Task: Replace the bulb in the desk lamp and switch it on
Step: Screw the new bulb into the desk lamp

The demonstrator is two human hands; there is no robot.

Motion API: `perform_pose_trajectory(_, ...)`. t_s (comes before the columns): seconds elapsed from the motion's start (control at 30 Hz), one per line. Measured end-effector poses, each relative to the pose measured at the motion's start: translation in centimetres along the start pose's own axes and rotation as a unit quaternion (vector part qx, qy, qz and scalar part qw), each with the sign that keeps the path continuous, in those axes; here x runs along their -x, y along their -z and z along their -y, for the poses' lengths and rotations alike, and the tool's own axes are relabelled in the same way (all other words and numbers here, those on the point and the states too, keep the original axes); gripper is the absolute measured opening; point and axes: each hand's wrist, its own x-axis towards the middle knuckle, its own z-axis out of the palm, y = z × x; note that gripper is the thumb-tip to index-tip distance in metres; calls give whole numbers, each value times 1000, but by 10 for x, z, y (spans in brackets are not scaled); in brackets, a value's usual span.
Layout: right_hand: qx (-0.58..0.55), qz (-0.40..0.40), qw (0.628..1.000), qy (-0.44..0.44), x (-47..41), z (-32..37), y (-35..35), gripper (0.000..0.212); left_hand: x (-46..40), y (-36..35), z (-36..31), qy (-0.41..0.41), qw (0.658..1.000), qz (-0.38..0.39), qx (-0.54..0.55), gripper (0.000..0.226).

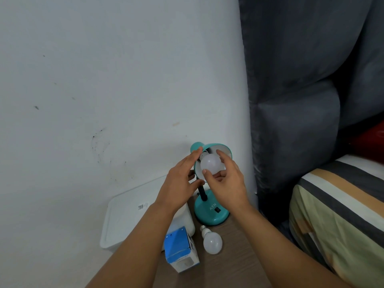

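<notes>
A teal desk lamp stands on a wooden table, its base [212,213] bearing a small black switch [217,209]. Its shade [216,147] tilts towards me. A white bulb [211,163] sits at the mouth of the shade, its neck pointing into the socket. My right hand [226,181] grips this bulb with fingers around its globe. My left hand [180,181] holds the shade's left edge, thumb near the lamp's neck. A second white bulb [212,241] lies loose on the table in front of the base.
A blue and white bulb box [180,249] stands at the table's front left. A white plastic tub [128,215] sits left of the table against the wall. A grey padded headboard [295,121] and a striped bed [340,204] are on the right.
</notes>
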Motion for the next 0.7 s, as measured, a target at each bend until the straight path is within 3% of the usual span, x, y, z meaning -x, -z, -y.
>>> perform_pose_trajectory(0.3,20,-28,999,-36,-4,1,-1,62,0,0,1,2,1000,2,-4,92)
perform_pose_trajectory(0.37,-2,-27,999,-21,-3,1,-1,65,-1,0,1,2,1000,2,-6,92)
perform_pose_trajectory(0.5,-8,-24,1000,17,-1,2,-2,50,-1,0,2,-1,1000,1,-8,91)
perform_pose_trajectory(0.7,14,-20,1000,-7,-3,6,-1,60,-1,1,2,0,1000,1,-19,94)
